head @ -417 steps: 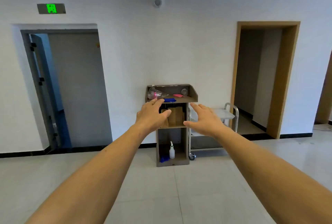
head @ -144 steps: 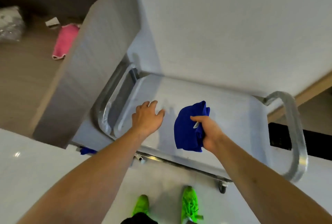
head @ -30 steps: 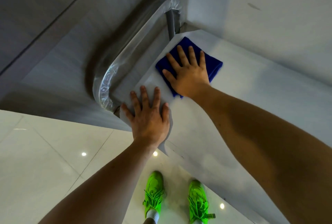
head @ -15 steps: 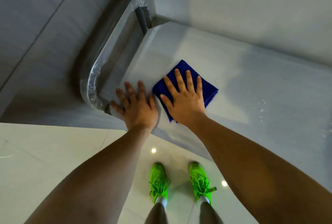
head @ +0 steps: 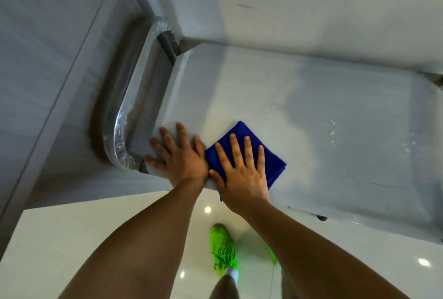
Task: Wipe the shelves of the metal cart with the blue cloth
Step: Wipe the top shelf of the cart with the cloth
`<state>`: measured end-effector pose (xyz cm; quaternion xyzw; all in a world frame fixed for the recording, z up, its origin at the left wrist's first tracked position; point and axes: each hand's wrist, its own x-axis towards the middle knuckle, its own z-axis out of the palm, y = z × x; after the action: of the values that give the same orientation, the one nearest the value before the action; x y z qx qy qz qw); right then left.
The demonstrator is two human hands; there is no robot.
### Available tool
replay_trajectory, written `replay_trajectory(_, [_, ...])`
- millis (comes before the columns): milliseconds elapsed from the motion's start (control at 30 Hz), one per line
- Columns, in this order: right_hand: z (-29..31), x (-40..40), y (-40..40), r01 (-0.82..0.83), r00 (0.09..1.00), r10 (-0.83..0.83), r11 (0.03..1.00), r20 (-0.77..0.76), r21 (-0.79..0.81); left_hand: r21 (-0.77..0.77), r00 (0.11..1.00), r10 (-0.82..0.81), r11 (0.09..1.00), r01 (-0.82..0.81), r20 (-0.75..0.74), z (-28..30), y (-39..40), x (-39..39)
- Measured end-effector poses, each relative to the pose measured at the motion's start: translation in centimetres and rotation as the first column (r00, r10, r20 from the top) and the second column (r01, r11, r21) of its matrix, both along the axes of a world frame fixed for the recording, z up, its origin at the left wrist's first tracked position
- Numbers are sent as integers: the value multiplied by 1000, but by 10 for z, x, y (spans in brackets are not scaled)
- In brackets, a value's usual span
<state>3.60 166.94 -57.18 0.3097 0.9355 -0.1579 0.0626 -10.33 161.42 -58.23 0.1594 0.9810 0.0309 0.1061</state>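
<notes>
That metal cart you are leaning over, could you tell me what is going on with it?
A person is wiping the metal cart's top shelf. The right hand presses flat on the folded blue cloth near the shelf's front edge, while the left hand rests flat on the shelf corner beside the handle. Water droplets show farther right.

- Left hand (head: 181, 158) lies flat, palm down, fingers spread and straight.
- Right hand (head: 242, 174) lies flat just beside it, fingers straight.
- Both forearms reach forward, bare.
</notes>
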Motion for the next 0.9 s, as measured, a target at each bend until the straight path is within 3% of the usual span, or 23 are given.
replay_trajectory(133, [-1,6,5,-27,999,27,1000,-20,-4,-6,999,-22,1000,22,35,1,1,0])
replay_trajectory(500, [-12,-17,101,-23,1000,24,999,-15,34,21,996,-61,998,63,-66,6,1,7])
replay_trajectory(600, [-13,-24,137,-21,1000,21,998,2,54,56,965,-244,967,250,-99,14,10,7])
replay_trajectory(767, [-10,-26,180,-50,999,50,995,4,84,293,896,-411,847,444,-170,25,83,7])
replay_trajectory(833, [-9,-23,194,-43,999,43,995,1,92,281,846,-500,798,533,-186,23,113,13])
replay_trajectory(900, [-8,-19,213,-12,1000,12,995,2,95,248,847,-504,810,531,-168,15,131,18])
